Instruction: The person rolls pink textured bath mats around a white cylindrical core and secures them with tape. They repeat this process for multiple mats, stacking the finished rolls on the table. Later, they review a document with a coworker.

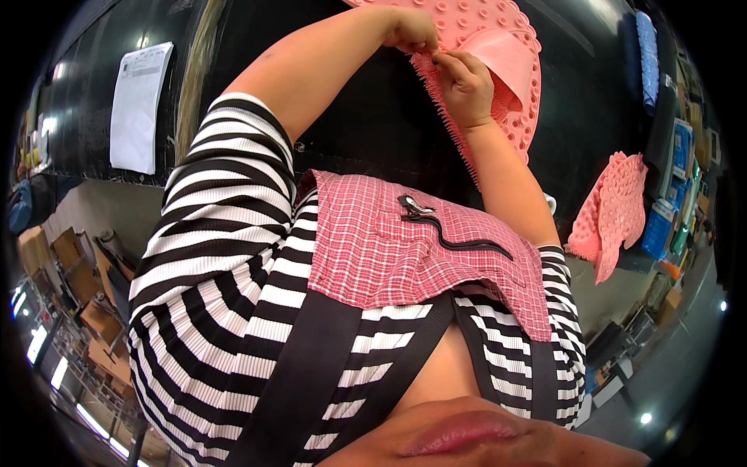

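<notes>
A pink rubber mat (531, 101) with round suction-cup-like knobs and a bristly edge lies on the black table at the top of the view. One smooth pink flap (506, 58) of it is folded over. My left hand (412, 31) is closed in a pinch at the mat's bristly edge. Close beside it, my right hand (468, 87) also pinches that edge, its fingertips nearly touching the left's. Whatever small piece lies between the fingertips is too small to make out.
White printed sheets (140, 109) lie on the black table (350, 109) at left, near a pale strand bundle (198, 78). More pink mats (611, 210) hang over the table's edge at right. A small metal tool (416, 205) with a black cord rests on my checked apron (366, 233).
</notes>
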Demonstrator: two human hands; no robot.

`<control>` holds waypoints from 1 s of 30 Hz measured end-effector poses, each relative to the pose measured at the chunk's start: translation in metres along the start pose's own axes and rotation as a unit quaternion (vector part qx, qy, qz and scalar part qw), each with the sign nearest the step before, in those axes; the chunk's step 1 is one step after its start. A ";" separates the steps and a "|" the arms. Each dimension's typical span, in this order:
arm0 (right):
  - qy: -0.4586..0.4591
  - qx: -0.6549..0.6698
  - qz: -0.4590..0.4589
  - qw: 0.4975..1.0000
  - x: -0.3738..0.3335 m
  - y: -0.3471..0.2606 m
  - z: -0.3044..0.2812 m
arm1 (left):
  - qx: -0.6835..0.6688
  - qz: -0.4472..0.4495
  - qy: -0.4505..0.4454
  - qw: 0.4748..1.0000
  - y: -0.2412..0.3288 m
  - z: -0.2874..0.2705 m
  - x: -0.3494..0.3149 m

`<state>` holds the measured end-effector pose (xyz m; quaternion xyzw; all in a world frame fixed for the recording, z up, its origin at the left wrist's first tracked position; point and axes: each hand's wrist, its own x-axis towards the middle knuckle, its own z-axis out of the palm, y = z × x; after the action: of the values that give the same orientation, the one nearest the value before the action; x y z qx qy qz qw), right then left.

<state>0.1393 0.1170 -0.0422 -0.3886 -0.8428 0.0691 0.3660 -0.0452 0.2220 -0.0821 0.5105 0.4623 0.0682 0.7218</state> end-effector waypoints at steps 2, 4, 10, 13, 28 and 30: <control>-0.012 0.025 -0.003 1.000 0.004 -0.002 0.003 | -0.014 -0.022 -0.027 0.999 -0.035 -0.023 0.043; 0.002 0.039 0.027 0.999 -0.005 0.008 0.001 | -0.025 -0.019 -0.023 0.999 -0.013 -0.005 0.032; -0.010 0.141 0.140 0.980 -0.009 0.020 0.007 | 0.038 -0.034 0.016 0.999 -0.007 -0.005 0.031; -0.026 0.161 0.138 0.977 -0.010 0.027 0.005 | 0.045 -0.029 0.023 0.998 -0.003 -0.003 0.022; -0.092 0.259 0.327 0.904 -0.001 0.031 0.003 | 0.018 -0.007 0.047 0.999 0.006 0.003 -0.006; -0.109 0.225 0.318 0.915 0.001 0.030 0.002 | 0.016 -0.008 0.039 0.999 0.016 0.008 -0.017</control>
<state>0.1558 0.1391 -0.0551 -0.5335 -0.6716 0.4115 0.3081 -0.0428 0.2142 -0.0586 0.5147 0.4952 0.0747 0.6959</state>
